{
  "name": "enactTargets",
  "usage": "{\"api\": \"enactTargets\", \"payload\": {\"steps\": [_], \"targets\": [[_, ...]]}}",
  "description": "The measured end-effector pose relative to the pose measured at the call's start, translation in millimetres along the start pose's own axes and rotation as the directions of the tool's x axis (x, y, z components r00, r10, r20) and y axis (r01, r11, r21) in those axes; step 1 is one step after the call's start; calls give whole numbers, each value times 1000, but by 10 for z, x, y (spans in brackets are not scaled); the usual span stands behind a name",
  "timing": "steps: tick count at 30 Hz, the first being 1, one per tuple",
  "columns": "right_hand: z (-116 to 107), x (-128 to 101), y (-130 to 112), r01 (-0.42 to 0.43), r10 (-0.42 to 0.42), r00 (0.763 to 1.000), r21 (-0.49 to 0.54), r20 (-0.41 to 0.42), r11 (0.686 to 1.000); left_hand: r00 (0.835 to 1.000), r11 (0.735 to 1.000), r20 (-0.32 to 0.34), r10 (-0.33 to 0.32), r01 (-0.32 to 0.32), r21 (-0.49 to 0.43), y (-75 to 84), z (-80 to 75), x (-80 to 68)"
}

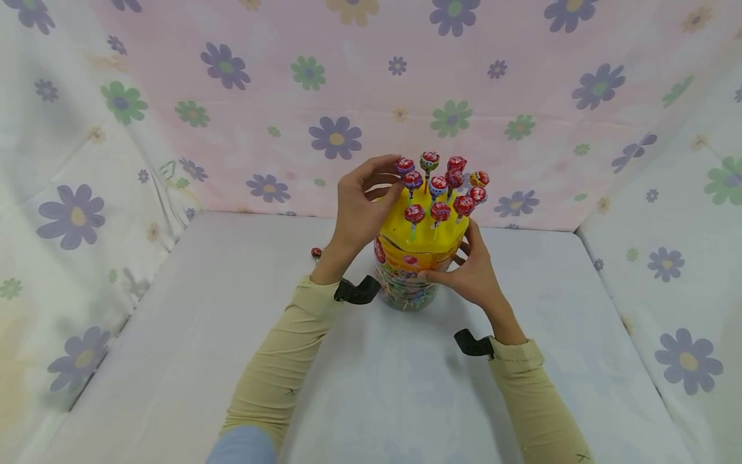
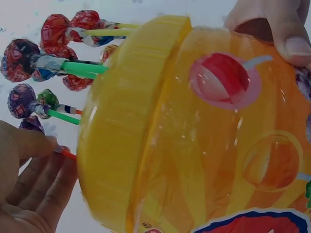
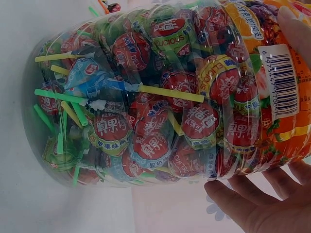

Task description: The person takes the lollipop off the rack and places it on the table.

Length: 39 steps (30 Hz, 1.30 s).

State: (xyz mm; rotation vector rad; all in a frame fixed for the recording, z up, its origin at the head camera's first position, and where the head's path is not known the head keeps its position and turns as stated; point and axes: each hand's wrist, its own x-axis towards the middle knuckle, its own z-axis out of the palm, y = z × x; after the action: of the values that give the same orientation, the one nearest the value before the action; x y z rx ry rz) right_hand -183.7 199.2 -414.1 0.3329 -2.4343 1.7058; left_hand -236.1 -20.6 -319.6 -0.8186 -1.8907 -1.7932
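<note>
- A white table (image 1: 203, 361) is seen, walled at the left, far and right sides by cloth (image 1: 522, 77) printed with purple, green and yellow flowers.
- A clear jar (image 1: 408, 287), packed with wrapped lollipops, stands upright at the table's middle, toward the far edge; a yellow lid (image 1: 420, 235) caps it.
- About eleven lollipops (image 1: 439, 187) are counted standing upright in the lid's holes; the rear ones overlap, so the count is approximate.
- One loose lollipop (image 1: 315, 252) lies on the table left of the jar, apart from it.
- The lollipops inside the jar are too crowded to count.
- The left hand (image 1: 362, 206) is raised at the lid's left edge; its fingertips pinch the stick of a purple-wrapped lollipop (image 1: 405, 166) at the far left of the cluster.
- The right hand (image 1: 472, 274) is curled round the jar's right side, gripping it below the lid.
- A black clip shows at each wrist; what the clips are cannot be made out.
- Both sleeves are beige; the forearms are cut off by the near edge of the head view.
- The jar's foot is partly hidden behind the hands.
</note>
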Motion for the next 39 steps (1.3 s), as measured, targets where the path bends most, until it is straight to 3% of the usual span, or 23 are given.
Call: {"api": "enactTargets", "payload": {"steps": [10,19,29,39], "targets": [[14,-76,-362,19,-19,1000,-14,17,1000,999,999,-22,41,-41,12,-46,20,-8],[-7,-4,-1,27,-27,1000,0,-13,1000,998,998,-27,63,-62,33,12,38,86],[-5,-14,11,27,-27,1000,14,-11,1000,996,998,-57,65,-63,27,72,-26,52],[1,1,41,20,-20,1000,7,-8,1000,995,1000,-102,10,-8,19,-40,-267,-85]]}}
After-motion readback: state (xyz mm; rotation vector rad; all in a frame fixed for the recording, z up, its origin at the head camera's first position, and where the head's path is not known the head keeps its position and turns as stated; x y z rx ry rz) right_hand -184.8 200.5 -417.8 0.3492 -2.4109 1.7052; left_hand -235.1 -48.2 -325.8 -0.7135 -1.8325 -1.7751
